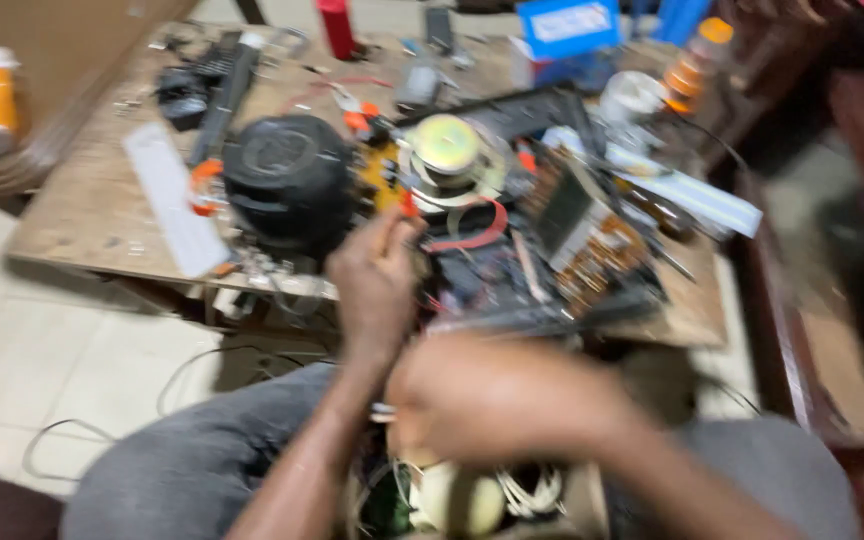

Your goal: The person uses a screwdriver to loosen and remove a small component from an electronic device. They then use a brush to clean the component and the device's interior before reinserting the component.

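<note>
The picture is blurred by motion. My left hand (377, 280) is raised at the near edge of a wooden table (82, 215), fingers bunched, close to a red wire (472, 235) and an orange part. My right hand (497, 400) is lower, over my lap, curled, with a small silvery piece (382, 412) showing at its fingertips. Under it in my lap lies a device with white wires (527, 492) and a rounded cream part (457, 500). Whether either hand grips anything is lost in the blur.
The table holds a black round speaker housing (287, 180), a speaker driver with a metal magnet (447, 150), an open circuit chassis (577, 230), a white strip (172, 200), a red can (335, 28) and a blue box (567, 25). Cables trail on the tiled floor (32, 350).
</note>
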